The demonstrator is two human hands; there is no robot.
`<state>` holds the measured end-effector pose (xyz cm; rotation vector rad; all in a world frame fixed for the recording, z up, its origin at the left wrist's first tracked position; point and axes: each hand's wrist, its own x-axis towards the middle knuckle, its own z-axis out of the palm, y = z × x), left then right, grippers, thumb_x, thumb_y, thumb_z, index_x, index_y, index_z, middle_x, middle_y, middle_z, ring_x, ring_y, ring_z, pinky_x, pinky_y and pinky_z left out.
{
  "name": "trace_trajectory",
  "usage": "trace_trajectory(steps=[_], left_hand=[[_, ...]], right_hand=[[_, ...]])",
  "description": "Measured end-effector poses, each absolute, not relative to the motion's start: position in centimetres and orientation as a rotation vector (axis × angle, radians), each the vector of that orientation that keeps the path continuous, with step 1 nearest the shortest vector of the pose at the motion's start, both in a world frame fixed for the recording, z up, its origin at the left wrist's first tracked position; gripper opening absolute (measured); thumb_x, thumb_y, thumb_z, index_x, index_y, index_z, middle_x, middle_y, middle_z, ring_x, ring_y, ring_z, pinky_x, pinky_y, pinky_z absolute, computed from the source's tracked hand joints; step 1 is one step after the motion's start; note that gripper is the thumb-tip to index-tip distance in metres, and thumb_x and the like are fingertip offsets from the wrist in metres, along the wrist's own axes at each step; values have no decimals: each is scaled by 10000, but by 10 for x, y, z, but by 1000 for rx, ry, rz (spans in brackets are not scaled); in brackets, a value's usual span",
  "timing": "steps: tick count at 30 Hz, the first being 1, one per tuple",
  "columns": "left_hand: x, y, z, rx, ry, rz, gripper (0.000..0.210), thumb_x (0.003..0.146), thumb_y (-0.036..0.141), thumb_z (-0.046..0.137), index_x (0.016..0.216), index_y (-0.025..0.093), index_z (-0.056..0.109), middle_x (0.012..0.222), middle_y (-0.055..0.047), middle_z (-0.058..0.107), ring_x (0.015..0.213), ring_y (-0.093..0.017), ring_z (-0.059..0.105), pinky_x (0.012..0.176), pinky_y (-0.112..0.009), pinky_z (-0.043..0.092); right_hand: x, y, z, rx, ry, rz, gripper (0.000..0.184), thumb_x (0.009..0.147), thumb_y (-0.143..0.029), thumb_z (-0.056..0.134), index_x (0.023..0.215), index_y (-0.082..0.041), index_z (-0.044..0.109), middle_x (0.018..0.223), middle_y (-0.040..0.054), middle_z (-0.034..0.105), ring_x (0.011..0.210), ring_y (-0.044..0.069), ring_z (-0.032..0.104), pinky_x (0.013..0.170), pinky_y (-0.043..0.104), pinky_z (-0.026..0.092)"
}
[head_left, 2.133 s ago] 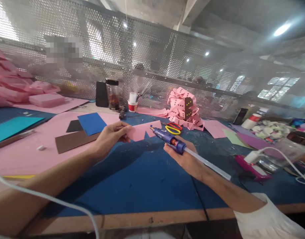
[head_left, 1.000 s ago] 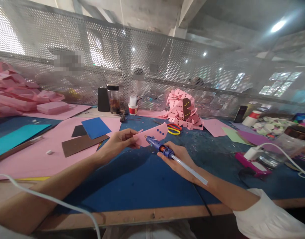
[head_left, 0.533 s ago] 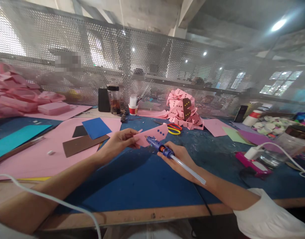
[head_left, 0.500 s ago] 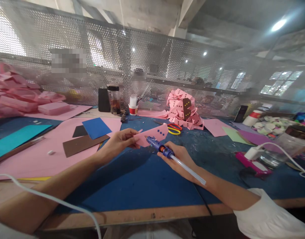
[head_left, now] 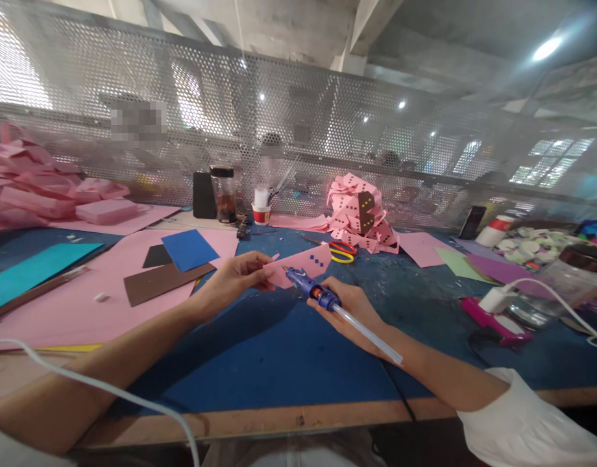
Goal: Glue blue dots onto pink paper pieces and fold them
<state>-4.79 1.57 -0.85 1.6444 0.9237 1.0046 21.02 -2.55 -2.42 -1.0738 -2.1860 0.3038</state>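
Note:
Between its closed fingers my left hand [head_left: 250,272] pinches the left end of a pink paper piece [head_left: 298,264], which carries several small dark-blue squares near its right end. My right hand [head_left: 350,308] is wrapped around a blue glue gun [head_left: 308,285] with a clear glue stick [head_left: 371,334] poking out of its back. The gun's nozzle points up and left at the pink piece, close to its left part; whether it touches is too small to tell. Behind the piece lie scissors [head_left: 343,251] with red and yellow handles.
A heap of dotted pink pieces [head_left: 350,211] stands behind. Brown [head_left: 162,284] and blue [head_left: 189,250] sheets lie on pink paper at left. A white cable [head_left: 104,388] crosses front left. A pink power strip [head_left: 496,321] and a clear jar [head_left: 536,301] are at right.
The pink piece has shifted very slightly to the right, and the glue gun's nozzle sits a touch further left against it. Both hands keep their grips.

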Motion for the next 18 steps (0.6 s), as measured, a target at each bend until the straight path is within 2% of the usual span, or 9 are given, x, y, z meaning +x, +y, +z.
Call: trace_trajectory(steps=[11,18], left_hand=[[-47,14,-7,1645,926,1000,351,752,500,668,925,197,631,827,-32,707,698,-169,654,690,-303,530],[-48,14,-8,1663,898,996,293,790,456,650,929,201,614,817,-24,716,696,-155,662,691,-289,524]], right_hand=[[210,-26,-24,-1086,-2204,309,98,848,-273,589,916,-216,547,762,-9,622,667,150,578,622,226,388],[209,-27,-24,-1077,-2207,301,95,849,-263,585,923,-217,548,779,-5,622,669,149,572,624,224,384]])
